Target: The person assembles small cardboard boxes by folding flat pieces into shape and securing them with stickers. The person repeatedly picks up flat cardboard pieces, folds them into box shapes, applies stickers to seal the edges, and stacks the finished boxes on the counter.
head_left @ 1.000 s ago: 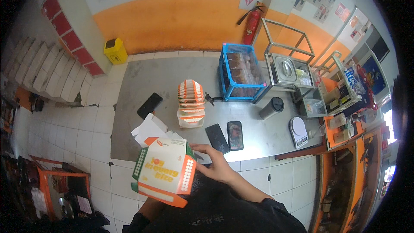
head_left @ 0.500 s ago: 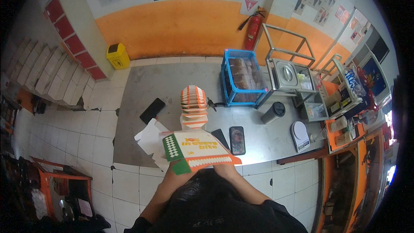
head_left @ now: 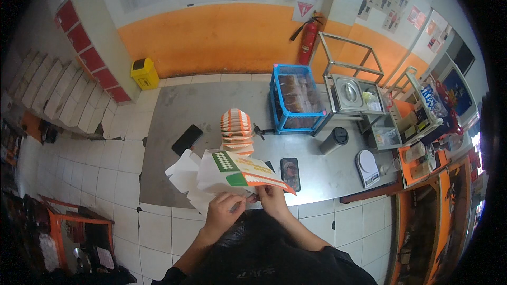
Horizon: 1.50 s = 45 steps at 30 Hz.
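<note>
A partly folded cardboard food box (head_left: 240,171), white with green and orange patterned sides, is tilted over the near edge of the table. My right hand (head_left: 273,200) grips its near edge, with some fingers hidden beneath it. Just below the box, my left hand (head_left: 224,214) has its fingers curled together in a pinch; what they hold is too small to make out. White cardboard pieces (head_left: 182,171) stick out to the left of the box. Behind it stands a row of nested orange-and-white cartons (head_left: 236,132).
On the metal table (head_left: 185,100) lie a black phone (head_left: 187,140) and another phone (head_left: 290,174). A blue crate (head_left: 298,97) of bagged brown items, a grey tumbler (head_left: 334,141) and a white scale (head_left: 367,169) stand to the right. A metal rack (head_left: 351,92) holds lidded pans.
The box has turned and tipped, its printed top now more slanted. My left hand has come off the green side and pinches below it. My right hand stays at the near edge.
</note>
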{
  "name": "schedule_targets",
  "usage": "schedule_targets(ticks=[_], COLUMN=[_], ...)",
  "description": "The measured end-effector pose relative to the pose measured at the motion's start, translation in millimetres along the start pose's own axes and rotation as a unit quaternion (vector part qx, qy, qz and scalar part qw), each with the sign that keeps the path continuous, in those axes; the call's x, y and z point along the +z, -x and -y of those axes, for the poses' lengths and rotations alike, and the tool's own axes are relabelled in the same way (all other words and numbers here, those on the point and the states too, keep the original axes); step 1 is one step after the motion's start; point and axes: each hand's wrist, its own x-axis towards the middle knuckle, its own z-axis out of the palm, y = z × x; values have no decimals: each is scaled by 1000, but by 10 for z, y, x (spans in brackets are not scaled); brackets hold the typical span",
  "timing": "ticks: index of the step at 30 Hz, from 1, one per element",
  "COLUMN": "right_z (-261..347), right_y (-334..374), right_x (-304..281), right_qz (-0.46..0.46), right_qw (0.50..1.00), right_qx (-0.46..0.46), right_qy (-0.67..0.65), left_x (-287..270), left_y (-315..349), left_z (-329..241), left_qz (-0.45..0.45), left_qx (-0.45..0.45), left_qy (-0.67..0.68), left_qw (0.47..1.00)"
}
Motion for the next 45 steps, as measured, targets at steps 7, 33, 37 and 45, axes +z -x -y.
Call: schedule_targets(ticks=[7,33,37,45], right_z=[190,275,55,-79], right_y=[99,134,42,13], right_x=[3,27,-34,-194], right_qz=[45,154,153,89], right_qw=[983,973,987,983], right_qx=[-129,-146,-49,53], right_qy=[120,86,-29,-150], left_x=[63,191,110,-250], left_y=[78,215,112,54], left_z=[127,285,153,-8], left_qz=[-7,26,68,160], left_qx=[-211,-321,-282,-5], left_qy=[185,567,414,-75], left_qw=[960,758,863,984])
